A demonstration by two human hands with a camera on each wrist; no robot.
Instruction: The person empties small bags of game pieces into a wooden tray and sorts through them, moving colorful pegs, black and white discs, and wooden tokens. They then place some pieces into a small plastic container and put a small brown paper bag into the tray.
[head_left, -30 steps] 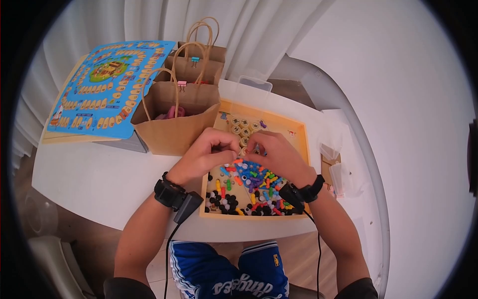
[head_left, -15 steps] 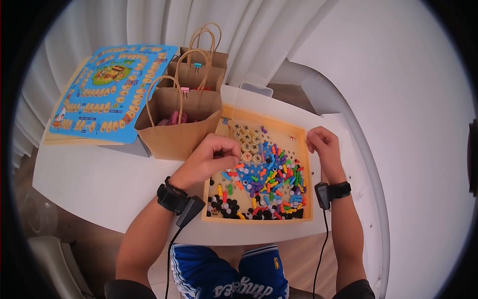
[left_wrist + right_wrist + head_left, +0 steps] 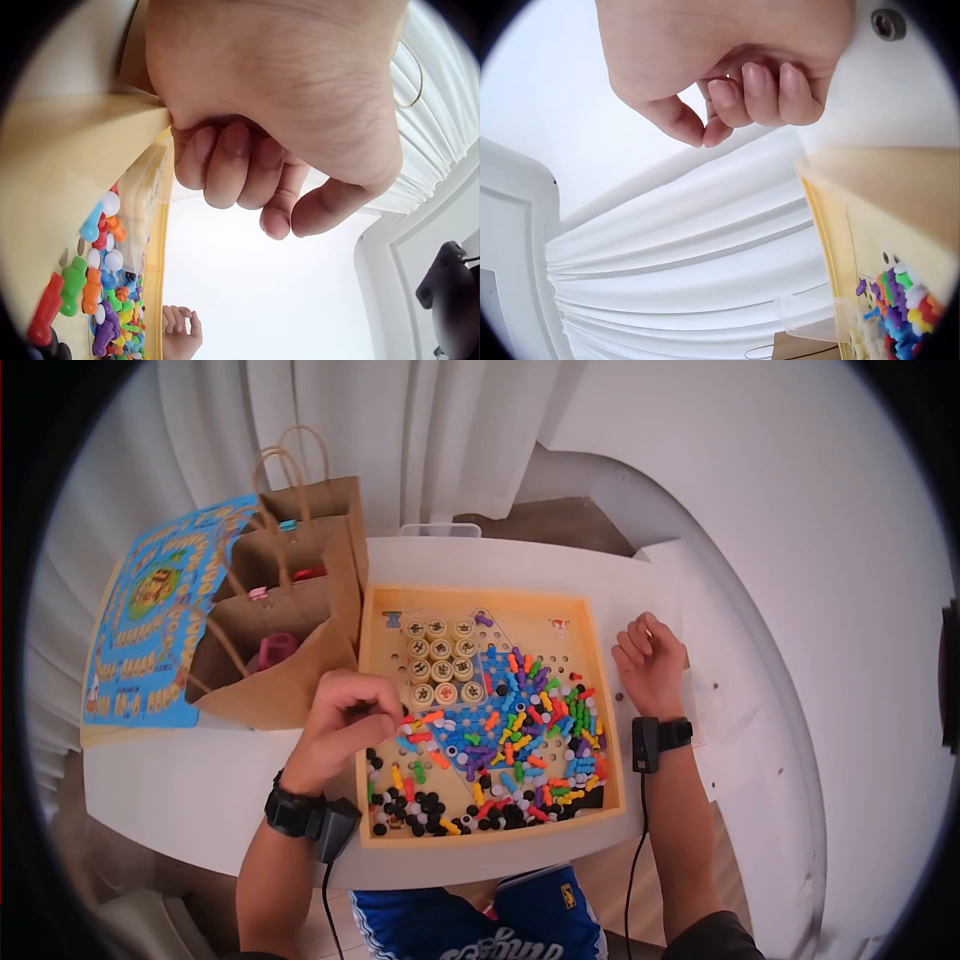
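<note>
My left hand (image 3: 345, 725), fingers loosely curled, hovers by the left edge of a shallow wooden tray (image 3: 490, 838). Nothing shows between its fingers in the left wrist view. Past the tray's right side, my right hand (image 3: 650, 660) rests with curled fingers, thumb tip at the index fingertip and nothing seen held. Inside the tray, round Chinese chess pieces (image 3: 440, 649) sit in rows in a clear box at the upper left. Colourful pegs (image 3: 480, 757) lie scattered over a blue printed pattern, with black and white pieces (image 3: 430, 800) along the near side.
Brown paper bags (image 3: 310, 690) with looped handles stand left of the tray, one holding a pink item. Behind them leans a blue game board (image 3: 150, 615). A clear plastic container (image 3: 440, 531) is at the white table's far edge, before a white curtain (image 3: 370, 450).
Both hands were together over the chess pieces. The right hand has moved right, out past the tray, and the left has drawn back to the left edge. The head view has shifted.
</note>
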